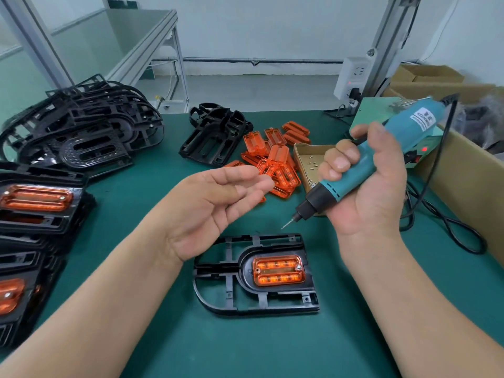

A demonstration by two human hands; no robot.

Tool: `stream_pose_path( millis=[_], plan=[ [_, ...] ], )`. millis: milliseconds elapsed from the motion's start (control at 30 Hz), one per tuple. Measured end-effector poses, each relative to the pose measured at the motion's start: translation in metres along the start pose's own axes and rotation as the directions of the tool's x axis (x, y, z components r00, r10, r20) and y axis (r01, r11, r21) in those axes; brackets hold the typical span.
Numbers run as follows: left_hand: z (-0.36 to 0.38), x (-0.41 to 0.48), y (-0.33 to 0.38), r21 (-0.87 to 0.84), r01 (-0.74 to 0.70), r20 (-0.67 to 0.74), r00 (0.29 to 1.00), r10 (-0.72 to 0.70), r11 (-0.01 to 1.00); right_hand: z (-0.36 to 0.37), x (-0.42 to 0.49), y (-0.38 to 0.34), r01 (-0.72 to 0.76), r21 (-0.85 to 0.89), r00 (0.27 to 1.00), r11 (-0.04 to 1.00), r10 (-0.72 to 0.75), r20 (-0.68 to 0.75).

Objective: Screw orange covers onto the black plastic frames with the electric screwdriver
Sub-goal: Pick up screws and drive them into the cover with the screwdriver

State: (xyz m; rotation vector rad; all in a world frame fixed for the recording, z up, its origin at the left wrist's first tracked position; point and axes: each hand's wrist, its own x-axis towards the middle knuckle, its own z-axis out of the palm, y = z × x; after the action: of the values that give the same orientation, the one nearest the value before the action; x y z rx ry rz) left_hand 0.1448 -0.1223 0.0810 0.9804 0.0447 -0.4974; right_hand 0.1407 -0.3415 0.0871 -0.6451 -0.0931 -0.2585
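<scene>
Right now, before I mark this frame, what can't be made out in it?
Head view:
- left hand: whether its fingertips pinch a screw; too small, and the fingers hide it.
- electric screwdriver bit: whether a screw sits on the tip; too small.
- screw box: near part hidden by the right hand.
- finished stack: cut off by the left edge.

An assembly workshop: green bench mat (163, 336), stacked black frames (81, 132), aluminium framing (387, 36).

Head view, looking down, close over bench (169, 336).
</scene>
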Motion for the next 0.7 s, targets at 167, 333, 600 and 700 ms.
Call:
stream_pose_path(
  millis=[167, 333, 600, 700],
  plan=[
    [0.002, 0.004, 0.0, -0.304, -0.021, -0.095, 0.995, -0.008, 0.952, 0.0, 0.0, 0.003, 0.001, 0.004, 0.999, 1.0, -0.001, -0.036],
    [0.001, 0.003, 0.003, -0.443, -0.024, -0.194, 0.979, -0.07, 0.896, -0.001, 0.001, 0.002, 0.001, 0.019, 0.999, 1.0, 0.0, -0.039],
    [0.008, -0.004, -0.005, -0.086, 0.01, 0.003, 1.0, -0.01, 0.996, -0.001, 0.001, 0.001, 0.004, 0.021, 0.999, 1.0, -0.003, -0.037],
    [0.008, -0.006, -0.006, 0.043, -0.018, 0.003, 1.0, 0.018, 0.999, -0.001, 0.001, 0.001, 0.004, 0.024, 0.999, 1.0, -0.003, -0.033]
  ],
)
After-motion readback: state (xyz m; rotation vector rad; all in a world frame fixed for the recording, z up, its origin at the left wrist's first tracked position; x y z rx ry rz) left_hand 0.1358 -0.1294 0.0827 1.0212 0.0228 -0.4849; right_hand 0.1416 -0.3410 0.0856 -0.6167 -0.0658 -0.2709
